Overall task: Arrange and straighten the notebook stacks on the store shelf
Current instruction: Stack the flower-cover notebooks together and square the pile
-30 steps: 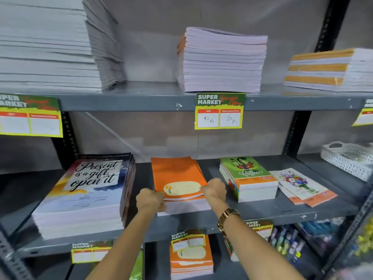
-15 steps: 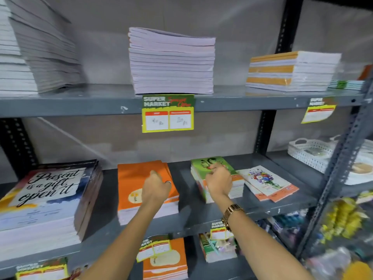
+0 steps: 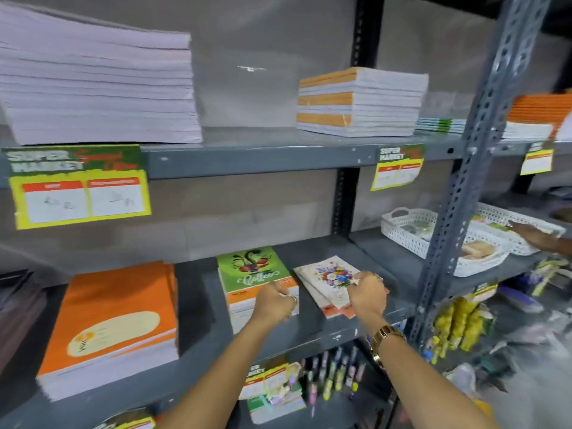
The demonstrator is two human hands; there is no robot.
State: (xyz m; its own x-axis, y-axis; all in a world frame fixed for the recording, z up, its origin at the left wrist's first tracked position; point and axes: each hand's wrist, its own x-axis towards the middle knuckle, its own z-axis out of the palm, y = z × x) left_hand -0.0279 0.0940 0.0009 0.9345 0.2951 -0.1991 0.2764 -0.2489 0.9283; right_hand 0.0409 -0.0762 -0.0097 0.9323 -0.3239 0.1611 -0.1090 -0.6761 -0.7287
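Head view, largest first: grey metal shelving (image 3: 247, 159) across the whole frame, a perforated upright (image 3: 464, 187) at 3 o'clock, bare wall behind. On the upper shelf, a tall pale stack (image 3: 99, 94) at 10 o'clock and an orange-banded stack (image 3: 359, 103) at 1 o'clock, both fairly square. On the middle shelf, a broad orange notebook stack (image 3: 117, 323) at 8 o'clock, then the green notebook stack (image 3: 250, 274) near centre, then the thin floral notebooks (image 3: 328, 280) just beside it at 4 o'clock, fanned and skewed. White baskets (image 3: 414, 230) at 3 o'clock, well apart; pens (image 3: 328, 376) on the shelf below. Left hand (image 3: 275, 305) curled over the front right corner of the green stack, fingers closed onto its near edge. Right hand (image 3: 366, 294) on the floral notebooks, fingers bent and pinching the top cover near its right edge. Likely handling: soft-covered paper books, light singly, the floral few floppy and prone to bending if lifted by one corner; glossy covers probably slippery on each other, so easy to square by pushing edges. Better to press flat palms against opposite sides than to pinch. Painted steel shelf smooth, good for sliding. Free shelf between stacks and ahead of the front lip, enough for nudging the floral pile square and away from the edge.
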